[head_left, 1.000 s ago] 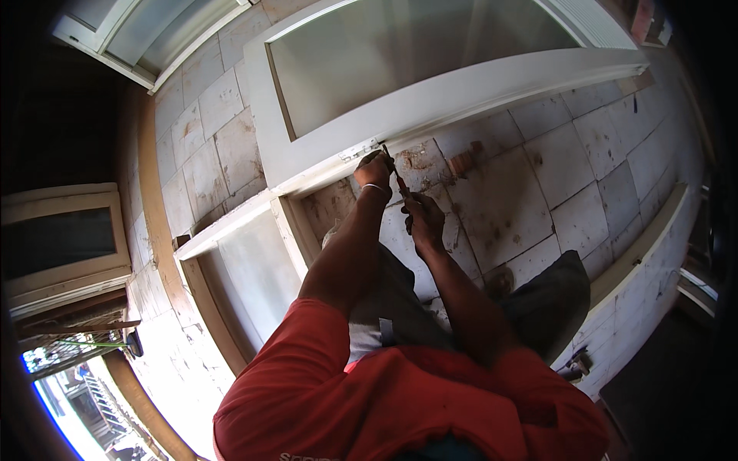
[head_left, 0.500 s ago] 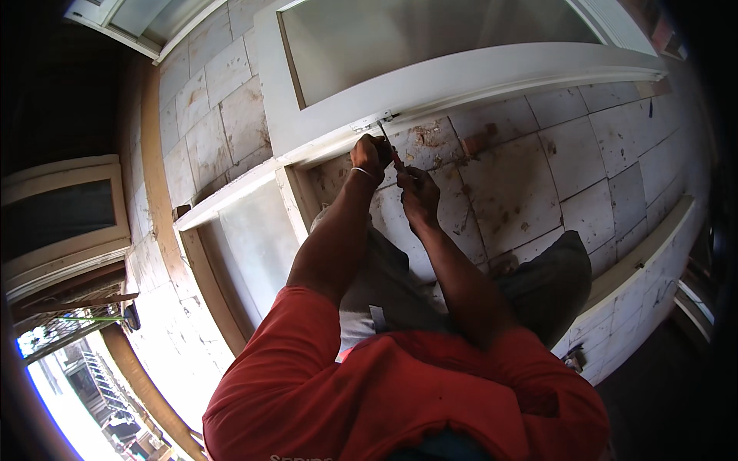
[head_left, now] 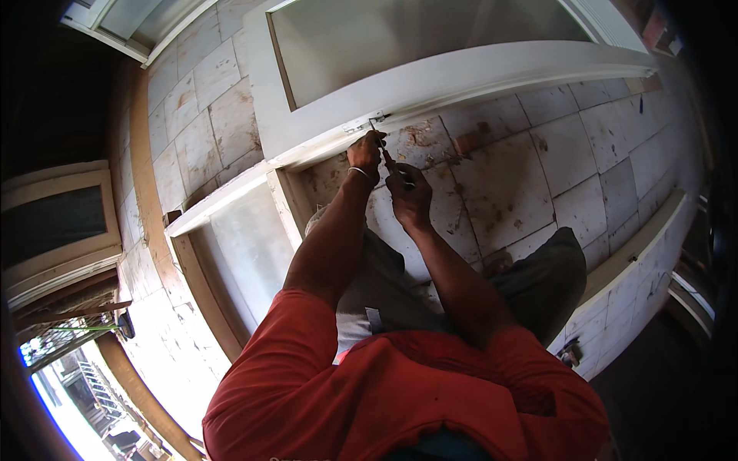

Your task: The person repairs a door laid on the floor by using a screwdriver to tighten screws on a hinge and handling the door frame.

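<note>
A screwdriver [head_left: 388,160] with a dark reddish handle is in my right hand [head_left: 411,198], whose fingers wrap round the grip. Its thin shaft slants up to a metal hinge [head_left: 357,125] on the edge of a white door [head_left: 430,83]. My left hand [head_left: 364,156], with a band at the wrist, is closed close to the hinge, its fingertips against the shaft. The screwdriver's tip meets the hinge area; a screw there is too small to make out.
A wooden frame [head_left: 286,201] with a pale panel adjoins the door at my left. Dirty pale tiles [head_left: 511,188] cover the floor, with a brick-coloured piece [head_left: 470,138] lying on them. A long white board [head_left: 642,246] stretches along the right. Another framed panel [head_left: 58,207] stands far left.
My right hand has turned a little around the screwdriver handle, and the screwdriver stands slightly steeper. My left hand stays by the hinge. The whole view has shifted slightly.
</note>
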A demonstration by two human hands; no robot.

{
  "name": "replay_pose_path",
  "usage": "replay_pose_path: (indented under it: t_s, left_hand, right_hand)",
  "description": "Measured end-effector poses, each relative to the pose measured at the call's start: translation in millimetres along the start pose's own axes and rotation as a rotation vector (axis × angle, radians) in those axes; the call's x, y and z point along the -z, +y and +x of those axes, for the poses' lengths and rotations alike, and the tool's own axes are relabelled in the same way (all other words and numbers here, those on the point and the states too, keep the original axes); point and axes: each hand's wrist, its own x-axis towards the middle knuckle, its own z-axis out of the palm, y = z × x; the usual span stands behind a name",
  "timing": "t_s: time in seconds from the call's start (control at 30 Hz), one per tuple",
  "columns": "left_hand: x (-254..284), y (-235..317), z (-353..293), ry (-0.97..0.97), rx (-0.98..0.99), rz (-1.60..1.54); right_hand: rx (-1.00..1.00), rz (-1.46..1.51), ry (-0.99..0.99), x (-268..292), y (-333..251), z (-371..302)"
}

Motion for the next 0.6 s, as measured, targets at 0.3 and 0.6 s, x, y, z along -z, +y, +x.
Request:
replay_pose_path:
  t_s: [0.3, 0.6]
  left_hand:
    - [-1, -5, 6, 0.059, -0.141, 0.117]
    - [5, -10, 16, 0.022, -0.216, 0.326]
  right_hand:
    - [-0.299, 0.258, -0.032, -4, -36, 7]
    - [0.014, -0.367, -0.12, -2, -47, 12]
